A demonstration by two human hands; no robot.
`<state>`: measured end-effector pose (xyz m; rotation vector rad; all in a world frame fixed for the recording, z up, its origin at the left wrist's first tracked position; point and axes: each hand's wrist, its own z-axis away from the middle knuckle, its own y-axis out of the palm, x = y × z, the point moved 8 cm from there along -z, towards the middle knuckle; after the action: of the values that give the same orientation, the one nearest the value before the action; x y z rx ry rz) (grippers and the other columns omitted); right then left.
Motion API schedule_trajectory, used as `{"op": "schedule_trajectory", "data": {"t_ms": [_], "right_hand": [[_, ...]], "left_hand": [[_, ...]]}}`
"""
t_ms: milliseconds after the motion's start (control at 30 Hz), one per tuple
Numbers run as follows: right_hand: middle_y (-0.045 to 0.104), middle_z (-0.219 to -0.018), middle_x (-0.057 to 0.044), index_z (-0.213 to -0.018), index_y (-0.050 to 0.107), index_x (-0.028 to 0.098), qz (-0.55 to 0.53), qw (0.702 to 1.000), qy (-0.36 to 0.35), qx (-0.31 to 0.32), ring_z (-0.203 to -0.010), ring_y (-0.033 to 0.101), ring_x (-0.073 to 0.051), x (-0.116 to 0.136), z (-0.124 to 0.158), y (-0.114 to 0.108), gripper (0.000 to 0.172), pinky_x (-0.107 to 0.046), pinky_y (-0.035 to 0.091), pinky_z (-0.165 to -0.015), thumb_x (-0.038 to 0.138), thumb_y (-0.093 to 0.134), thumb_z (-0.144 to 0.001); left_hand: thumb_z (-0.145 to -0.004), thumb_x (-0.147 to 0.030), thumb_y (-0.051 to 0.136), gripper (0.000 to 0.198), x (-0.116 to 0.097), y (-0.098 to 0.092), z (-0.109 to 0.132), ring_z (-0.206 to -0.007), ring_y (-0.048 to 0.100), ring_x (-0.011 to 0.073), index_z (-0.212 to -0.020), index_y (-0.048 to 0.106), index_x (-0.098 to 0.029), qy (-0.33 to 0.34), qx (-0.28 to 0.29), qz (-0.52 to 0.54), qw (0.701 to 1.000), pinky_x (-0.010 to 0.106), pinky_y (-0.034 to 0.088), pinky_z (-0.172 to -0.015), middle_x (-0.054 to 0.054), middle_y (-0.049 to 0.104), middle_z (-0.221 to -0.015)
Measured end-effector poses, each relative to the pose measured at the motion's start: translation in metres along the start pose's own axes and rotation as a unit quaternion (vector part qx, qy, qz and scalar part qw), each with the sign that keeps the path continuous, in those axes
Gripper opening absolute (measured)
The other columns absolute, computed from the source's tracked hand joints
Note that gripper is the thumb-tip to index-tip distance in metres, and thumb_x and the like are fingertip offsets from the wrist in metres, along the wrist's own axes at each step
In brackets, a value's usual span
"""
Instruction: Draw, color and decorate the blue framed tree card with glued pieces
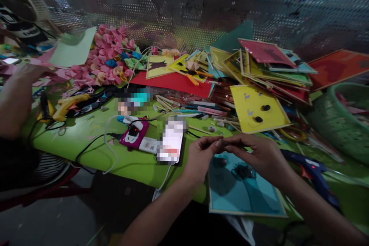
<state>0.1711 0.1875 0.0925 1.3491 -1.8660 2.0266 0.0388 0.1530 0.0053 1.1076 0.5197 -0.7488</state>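
Observation:
My left hand (201, 155) and my right hand (257, 152) meet fingertip to fingertip above a blue picture panel (230, 196). Both are pinched closed; whatever lies between the fingers is too small and hidden to name. The panel has a pale narrow frame and a darker blue shape on it. Dark pebble-like pieces (245, 172) sit on its upper part, partly under my right hand. To the right lies a dark blue glue gun (313, 166) with an orange trigger. A lit phone (172, 142) rests left of my left hand.
A purple power strip (134, 134) with cables lies left of the phone. Behind are a yellow panel (258, 108), stacked framed panels (271, 65), and pink folded-paper pieces (106, 54). A green basket (340, 119) stands right. Another person's arm (17, 100) reaches in at left, near a yellow glue gun (67, 105).

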Motion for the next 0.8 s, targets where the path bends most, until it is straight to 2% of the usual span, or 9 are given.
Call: {"op": "schedule_trajectory", "data": {"t_ms": [167,300,467,600,700,800], "right_hand": [[0.079,-0.098,-0.002,-0.105,0.076,0.025,0.041,0.999,-0.028,-0.007,-0.084,0.075,-0.02,0.01,-0.001,0.003,0.02,-0.029,0.056,-0.072,0.029,0.057,-0.101],[0.079,-0.09,-0.002,-0.1,0.073,0.023,0.103,0.991,-0.076,-0.031,-0.077,0.074,-0.018,0.022,0.001,0.003,0.021,-0.028,0.052,-0.066,0.026,0.052,-0.103],[0.077,-0.089,-0.004,-0.099,0.067,0.02,0.227,0.957,-0.168,-0.067,-0.074,0.072,-0.019,0.037,0.007,0.006,0.025,-0.029,0.047,-0.067,0.023,0.044,-0.108],[0.074,-0.082,-0.006,-0.092,0.064,0.02,0.302,0.93,-0.192,-0.084,-0.064,0.067,-0.02,0.044,0.008,0.011,0.026,-0.031,0.041,-0.062,0.021,0.043,-0.107],[0.07,-0.076,-0.005,-0.09,0.062,0.02,0.283,0.939,-0.175,-0.086,-0.06,0.063,-0.019,0.044,0.005,0.008,0.027,-0.031,0.04,-0.059,0.023,0.041,-0.107],[0.071,-0.08,-0.004,-0.093,0.06,0.022,0.2,0.97,-0.125,-0.058,-0.065,0.066,-0.019,0.035,0.0,0.004,0.021,-0.029,0.043,-0.061,0.025,0.043,-0.104]], "left_hand": [[-0.057,-0.046,0.098,0.044,0.001,-0.001,-0.001,-0.068,0.066,0.0147,-0.085,0.082,-0.015,0.008,-0.001,0.005,1.0,0.029,0.053,-0.072,0.006,0.075,-0.075],[-0.058,-0.046,0.097,0.043,-0.001,0.0,-0.001,-0.067,0.065,0.0132,-0.084,0.082,-0.015,0.019,0.004,0.01,1.0,0.028,0.052,-0.072,0.005,0.074,-0.073],[-0.061,-0.044,0.096,0.038,-0.004,0.002,0.0,-0.067,0.065,0.0126,-0.084,0.082,-0.016,0.026,0.012,0.03,0.999,0.027,0.052,-0.072,0.004,0.074,-0.073],[-0.06,-0.044,0.097,0.039,-0.008,0.003,0.001,-0.066,0.065,0.0123,-0.081,0.082,-0.015,0.037,0.012,0.035,0.999,0.027,0.052,-0.074,0.004,0.075,-0.074],[-0.06,-0.044,0.097,0.039,-0.009,0.004,0.002,-0.067,0.065,0.0131,-0.082,0.082,-0.015,0.038,0.015,0.032,0.999,0.028,0.053,-0.074,0.005,0.075,-0.074],[-0.06,-0.044,0.097,0.041,-0.006,0.004,0.002,-0.068,0.067,0.0143,-0.085,0.082,-0.014,0.021,0.011,0.032,0.999,0.028,0.053,-0.074,0.006,0.076,-0.075]]}}
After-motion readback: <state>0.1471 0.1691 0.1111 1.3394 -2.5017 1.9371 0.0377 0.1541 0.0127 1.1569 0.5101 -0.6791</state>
